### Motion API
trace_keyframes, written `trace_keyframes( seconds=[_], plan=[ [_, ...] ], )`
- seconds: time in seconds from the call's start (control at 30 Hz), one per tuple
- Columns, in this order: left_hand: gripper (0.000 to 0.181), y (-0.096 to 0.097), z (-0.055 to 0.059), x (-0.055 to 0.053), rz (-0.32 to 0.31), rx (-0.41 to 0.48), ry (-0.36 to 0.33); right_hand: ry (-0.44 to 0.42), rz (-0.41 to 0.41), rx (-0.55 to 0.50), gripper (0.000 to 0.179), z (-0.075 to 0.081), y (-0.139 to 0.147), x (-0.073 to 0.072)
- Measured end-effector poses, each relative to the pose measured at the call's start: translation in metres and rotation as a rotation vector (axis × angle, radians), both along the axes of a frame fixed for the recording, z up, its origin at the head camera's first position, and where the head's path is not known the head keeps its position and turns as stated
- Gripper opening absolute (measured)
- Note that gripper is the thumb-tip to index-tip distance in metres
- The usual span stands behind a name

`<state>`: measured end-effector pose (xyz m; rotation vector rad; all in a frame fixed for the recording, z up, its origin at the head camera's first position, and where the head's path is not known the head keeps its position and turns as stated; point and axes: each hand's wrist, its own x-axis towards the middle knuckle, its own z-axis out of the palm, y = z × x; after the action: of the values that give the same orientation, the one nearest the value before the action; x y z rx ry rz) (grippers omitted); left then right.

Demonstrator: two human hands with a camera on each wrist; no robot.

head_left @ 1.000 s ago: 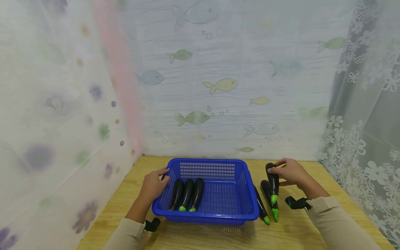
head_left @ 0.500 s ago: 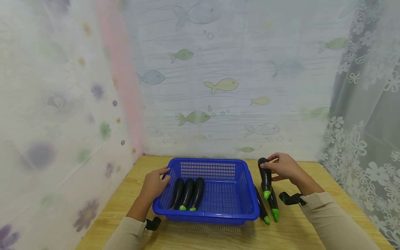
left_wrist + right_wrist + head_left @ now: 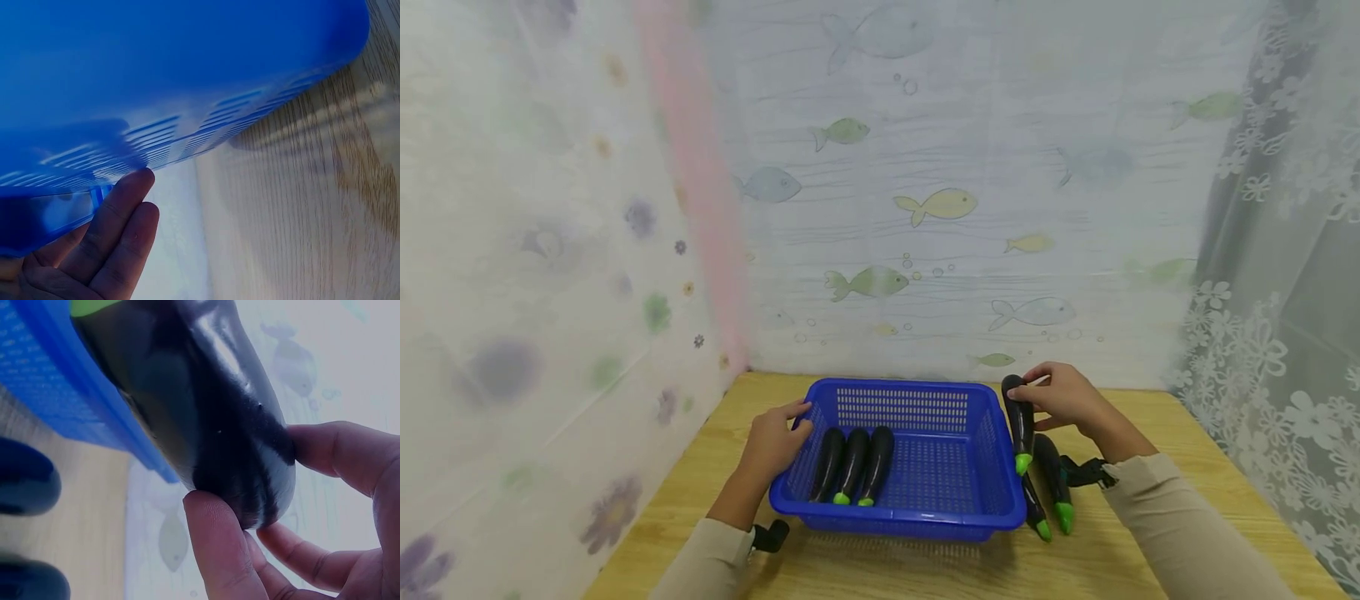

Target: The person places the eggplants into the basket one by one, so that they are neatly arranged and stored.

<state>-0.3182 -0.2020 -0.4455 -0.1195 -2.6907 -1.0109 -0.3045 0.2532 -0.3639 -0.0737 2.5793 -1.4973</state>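
My right hand pinches the rounded end of a dark eggplant between thumb and fingers. Its bright green stem end points down, beside the right rim of the blue plastic basket. In the right wrist view the held eggplant fills the middle, the basket wall behind it. My left hand grips the basket's left rim, with fingertips against the slotted outer wall in the left wrist view. Inside the basket, three eggplants lie side by side at the left.
Two more eggplants lie on the wooden table right of the basket: one close along its wall, another under my right wrist. A fish-patterned sheet hangs behind the table, and a lace curtain hangs at the right.
My right hand has carried the eggplant leftward and slightly up, from over the loose eggplants to the basket's right rim. My left hand keeps its place on the basket.
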Motion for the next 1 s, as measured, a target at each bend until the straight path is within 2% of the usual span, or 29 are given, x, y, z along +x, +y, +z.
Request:
trace_keyframes(
  seconds=[0.23, 0.5, 0.73, 1.0],
  plan=[
    [0.044, 0.002, 0.002, -0.002, -0.022, 0.007, -0.006, 0.001, 0.006, -0.010, 0.067, -0.001, -0.011, -0.004],
    [0.044, 0.000, -0.002, 0.000, -0.002, 0.010, -0.014, 0.000, 0.020, -0.003, 0.066, -0.008, -0.029, -0.010],
    [0.044, 0.000, -0.004, -0.001, -0.020, 0.009, -0.006, 0.000, 0.006, 0.013, 0.061, -0.012, -0.045, -0.017],
    [0.044, -0.002, -0.003, -0.001, -0.012, 0.011, 0.009, -0.001, 0.008, -0.010, 0.060, -0.022, -0.063, -0.027]
  ],
)
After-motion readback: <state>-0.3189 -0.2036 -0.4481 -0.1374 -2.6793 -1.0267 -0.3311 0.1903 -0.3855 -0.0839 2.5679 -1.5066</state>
